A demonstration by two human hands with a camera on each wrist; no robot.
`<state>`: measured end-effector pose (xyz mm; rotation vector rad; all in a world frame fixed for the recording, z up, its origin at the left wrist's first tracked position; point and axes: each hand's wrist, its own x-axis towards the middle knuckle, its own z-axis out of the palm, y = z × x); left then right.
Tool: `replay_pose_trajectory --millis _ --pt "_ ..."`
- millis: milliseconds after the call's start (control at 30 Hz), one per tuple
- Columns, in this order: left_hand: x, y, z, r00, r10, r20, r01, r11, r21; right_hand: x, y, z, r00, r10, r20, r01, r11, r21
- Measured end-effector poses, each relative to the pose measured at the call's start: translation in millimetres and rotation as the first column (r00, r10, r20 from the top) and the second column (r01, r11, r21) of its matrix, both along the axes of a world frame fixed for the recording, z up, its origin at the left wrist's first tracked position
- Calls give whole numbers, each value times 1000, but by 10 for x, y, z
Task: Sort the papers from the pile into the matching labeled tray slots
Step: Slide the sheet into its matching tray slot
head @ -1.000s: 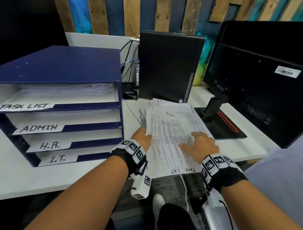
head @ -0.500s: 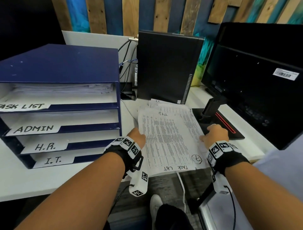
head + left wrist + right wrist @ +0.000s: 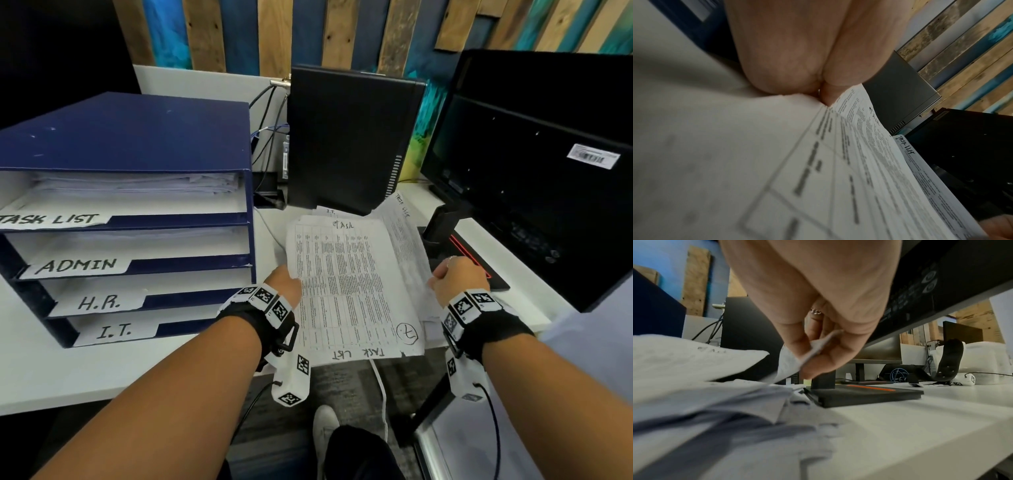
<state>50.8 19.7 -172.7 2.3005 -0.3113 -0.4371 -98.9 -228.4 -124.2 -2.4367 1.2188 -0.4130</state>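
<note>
The paper pile lies mid-desk. Its top sheet is a printed table with "TASK LIST" handwritten at its near edge. My left hand pinches that sheet's left edge, and the left wrist view shows the fingers closed on the top sheet. My right hand is at the pile's right side, thumb and fingers pinching the lifted edge of a second sheet, apparently the "Task List" page under the top one. The blue tray stands left, with slots TASK LIST, ADMIN, H.R. and I.T.
A black computer tower stands right behind the pile, with cables beside it. A black monitor and its stand base border the pile on the right. The white desk ends just before my wrists.
My right hand slid off the top sheet's face to the pile's right edge and now pinches a sheet there. The left hand stays on the left edge.
</note>
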Motion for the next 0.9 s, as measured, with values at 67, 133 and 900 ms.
replay_pose_trajectory --millis 67,133,900 --pt "9 6 -11 1000 22 -13 -22 1000 -22 -35 -35 71 1000 13 2 -13 1000 2" --pt "33 -3 -23 998 42 -42 -45 997 -61 -81 -28 118 998 56 -21 -54 995 81" --pt "-81 -45 98 958 108 -267 -170 961 -218 -121 340 51 988 151 -40 -128 927 352"
